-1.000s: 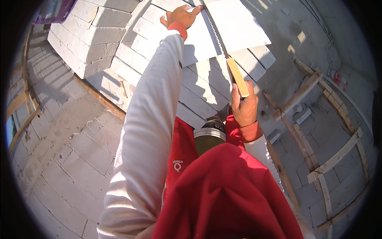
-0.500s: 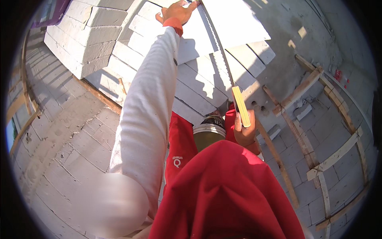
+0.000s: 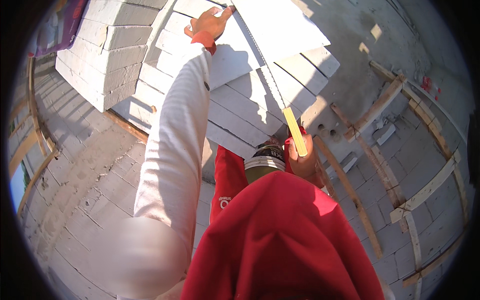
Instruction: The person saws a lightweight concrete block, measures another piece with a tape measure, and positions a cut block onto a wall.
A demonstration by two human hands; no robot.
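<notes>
My right hand (image 3: 304, 155) is closed around the yellow handle (image 3: 295, 132) of a handsaw. Its thin toothed blade (image 3: 255, 47) runs up and away across a white block (image 3: 285, 35), casting a jagged shadow on the blocks below. My left hand (image 3: 209, 25) lies on the white block with its fingers apart. One fingertip is beside the far end of the blade; whether it touches the blade I cannot tell. Under this block, more pale blocks (image 3: 235, 112) lie side by side. Sunlight washes out the block's top, so any cut there does not show.
Stacked pale blocks (image 3: 107, 55) stand at the left, with a purple bag (image 3: 62, 25) behind. A white-rimmed container (image 3: 265, 162) is between my red-clad legs. Nailed wooden strips (image 3: 382, 175) lie across the floor at the right. A timber piece (image 3: 127, 126) lies by the stack.
The saw blade has turned, showing a thinner, lighter edge and a narrower shadow. My view has shifted slightly; my left hand keeps its place on the block, and my right hand keeps the handle.
</notes>
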